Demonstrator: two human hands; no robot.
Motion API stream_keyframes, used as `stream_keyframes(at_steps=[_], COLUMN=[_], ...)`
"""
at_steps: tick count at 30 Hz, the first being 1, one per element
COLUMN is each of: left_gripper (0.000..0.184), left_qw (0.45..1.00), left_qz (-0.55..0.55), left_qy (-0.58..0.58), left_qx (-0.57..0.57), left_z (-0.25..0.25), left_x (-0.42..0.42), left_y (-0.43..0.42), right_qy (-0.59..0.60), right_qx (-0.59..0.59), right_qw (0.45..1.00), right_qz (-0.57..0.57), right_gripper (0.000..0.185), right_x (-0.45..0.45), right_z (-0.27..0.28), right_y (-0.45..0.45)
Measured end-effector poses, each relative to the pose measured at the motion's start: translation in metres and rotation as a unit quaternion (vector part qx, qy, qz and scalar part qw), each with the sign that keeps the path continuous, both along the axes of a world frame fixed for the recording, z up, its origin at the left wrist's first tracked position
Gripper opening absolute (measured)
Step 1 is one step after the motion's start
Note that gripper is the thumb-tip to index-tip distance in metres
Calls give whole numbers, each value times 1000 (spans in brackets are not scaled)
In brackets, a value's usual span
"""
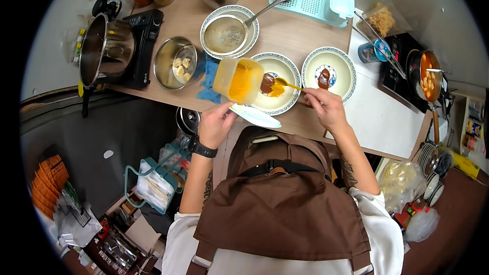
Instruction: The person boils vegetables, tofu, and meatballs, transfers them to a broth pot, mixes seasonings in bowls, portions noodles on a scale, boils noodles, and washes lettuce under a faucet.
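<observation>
My left hand (214, 124) is closed at the near edge of a clear plastic container (219, 78) of yellow powder (240, 82), where a pale lid (256, 117) also sticks out. Whether lid and container are joined is unclear. My right hand (326, 107) grips a yellow spoon (290, 85), its tip inside a blue-rimmed bowl (282, 105). Dark brown paste (267, 82) and yellow powder (276, 90) lie together in that bowl. To the right, a second patterned bowl (344, 84) holds only brown paste (324, 78).
A ladle-like strainer (224, 34) rests on another bowl (250, 51). A steel bowl (162, 74) with pale pieces stands left, near a big pot (118, 53) and a black burner (145, 35). On the right are tongs (374, 38), a can (369, 52) and a pan of orange food (430, 91).
</observation>
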State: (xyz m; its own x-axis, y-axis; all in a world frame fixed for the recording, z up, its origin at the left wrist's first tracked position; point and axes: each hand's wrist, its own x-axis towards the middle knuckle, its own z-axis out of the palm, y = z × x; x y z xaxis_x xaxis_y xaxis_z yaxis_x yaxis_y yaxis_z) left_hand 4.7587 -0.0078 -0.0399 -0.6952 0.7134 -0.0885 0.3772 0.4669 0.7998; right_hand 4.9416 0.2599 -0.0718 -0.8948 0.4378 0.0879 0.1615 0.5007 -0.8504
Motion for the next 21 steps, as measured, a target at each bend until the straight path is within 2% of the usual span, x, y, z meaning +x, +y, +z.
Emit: stream_keyframes(at_steps=[2, 6, 9, 10, 13, 14, 17, 21], left_gripper=[22, 23, 24, 24, 25, 25, 25, 23], left_qw=[1000, 995, 987, 987, 984, 986, 989, 994], left_qz=[-17, -98, -148, -150, -168, -162, -140, -104], left_qy=[-4, 30, 49, 48, 48, 42, 26, -5], left_qx=[11, 11, 39, 39, 29, 28, 29, 24], left_z=[3, 0, 0, 1, -3, -3, -2, -2], left_x=[6, 16, 24, 25, 24, 24, 22, 16], left_y=[10, 29, 43, 48, 53, 55, 60, 65], right_qy=[12, 80, 17, 33, -73, -38, -10, 63], right_qx=[-81, 122, 103, 78, -143, -203, -453, -501], right_qw=[996, 987, 991, 995, 986, 976, 881, 845], right_qz=[-31, 72, 85, 61, -45, -63, -134, -177], right_gripper=[22, 16, 15, 15, 13, 17, 19, 19], right_x=[4, -17, -24, -23, -14, -10, 3, 35], right_z=[18, 42, 31, 27, 23, 22, 19, 16], right_y=[0, -9, -17, -17, -12, -8, 10, 31])
